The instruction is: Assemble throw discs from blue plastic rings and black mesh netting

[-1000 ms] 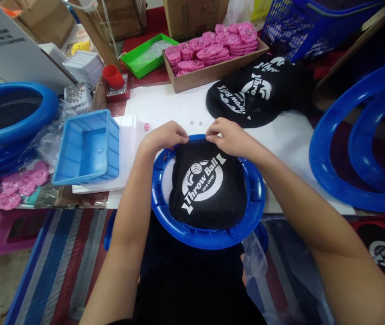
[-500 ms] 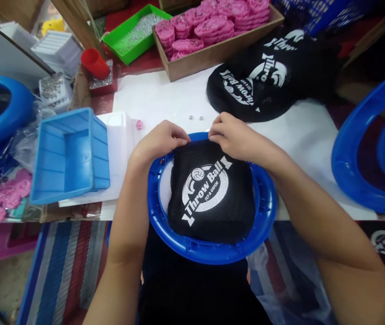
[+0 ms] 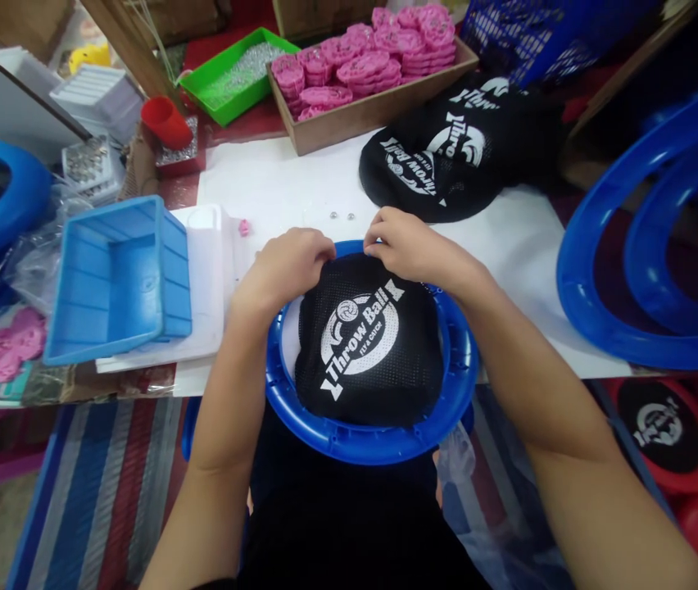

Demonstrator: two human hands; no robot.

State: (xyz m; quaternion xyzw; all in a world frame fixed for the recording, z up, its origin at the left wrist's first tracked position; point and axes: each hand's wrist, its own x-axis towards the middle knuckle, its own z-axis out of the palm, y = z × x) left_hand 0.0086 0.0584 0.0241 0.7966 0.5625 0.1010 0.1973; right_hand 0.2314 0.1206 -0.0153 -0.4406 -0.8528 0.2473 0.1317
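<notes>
Your left hand and right hand pinch the far edge of the black mesh lying over the blue ring's opening. Beyond it sit two small metal pieces; a light-blue bin stands left of your arms.

Even, moderate indoor light; source direction indeterminate. Smooth white sheet brightest. Soft glare on glossy blue plastic ring, near centre. Far right corner sunk in shadow; plain black cloth shirt nearly featureless. Wide-angle stretch at edges; white-printed black mesh disc, near right, soft.
</notes>
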